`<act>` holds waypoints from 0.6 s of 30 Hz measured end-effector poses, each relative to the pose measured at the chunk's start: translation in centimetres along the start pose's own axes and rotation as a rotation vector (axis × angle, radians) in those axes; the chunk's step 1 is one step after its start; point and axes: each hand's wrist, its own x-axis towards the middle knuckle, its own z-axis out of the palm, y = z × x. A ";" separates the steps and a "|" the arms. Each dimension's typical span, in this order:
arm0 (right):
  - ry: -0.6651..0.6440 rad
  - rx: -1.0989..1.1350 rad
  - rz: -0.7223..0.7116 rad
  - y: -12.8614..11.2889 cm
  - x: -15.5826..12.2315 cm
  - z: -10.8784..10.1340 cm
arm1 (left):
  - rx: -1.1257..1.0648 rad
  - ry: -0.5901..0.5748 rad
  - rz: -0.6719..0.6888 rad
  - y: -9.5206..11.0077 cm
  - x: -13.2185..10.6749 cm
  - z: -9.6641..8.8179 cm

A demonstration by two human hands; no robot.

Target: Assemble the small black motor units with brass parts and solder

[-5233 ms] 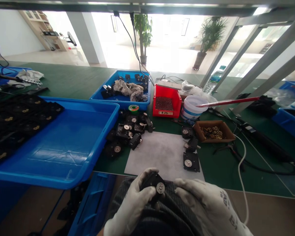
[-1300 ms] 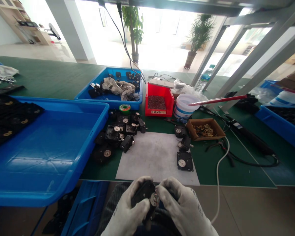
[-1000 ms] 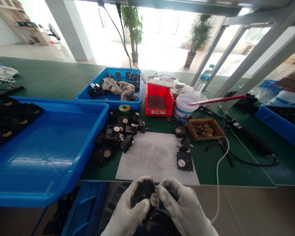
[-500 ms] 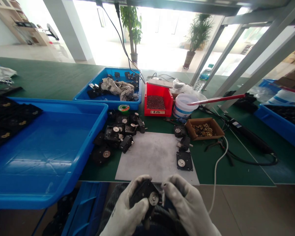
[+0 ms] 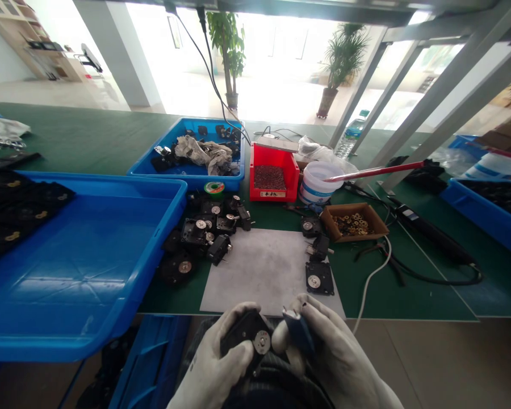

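Now my right hand (image 5: 334, 355) has curled around a small blue piece (image 5: 298, 333), just beside the metal hub (image 5: 262, 342) of the black motor housing (image 5: 242, 332). My left hand (image 5: 215, 360) grips that housing firmly, bottom centre, just below the white sheet (image 5: 259, 267).

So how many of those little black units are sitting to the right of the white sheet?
3, lined up beside the white sheet: the top unit, the middle unit and the bottom unit. None seems hidden.
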 end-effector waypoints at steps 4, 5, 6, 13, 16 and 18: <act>-0.051 0.253 0.058 0.7 1.2 0.2 | 0.049 0.028 0.010 0.2 -0.1 -0.4; -0.039 0.308 0.058 0.7 1.4 0.2 | 0.066 0.031 0.009 0.2 -0.1 -0.5; -0.018 0.366 0.060 0.6 1.5 0.3 | 0.080 0.031 0.008 0.2 -0.1 -0.7; 0.021 -0.316 -0.272 0.2 0.0 1.2 | 0.065 0.003 0.054 -0.4 -0.1 -0.8; 0.081 -0.648 -0.550 1.1 -0.1 1.3 | 0.070 -0.001 0.066 -0.5 -0.1 -0.9; 0.104 -0.705 -0.590 1.3 0.0 1.4 | 0.092 -0.007 0.053 -0.4 -0.1 -0.9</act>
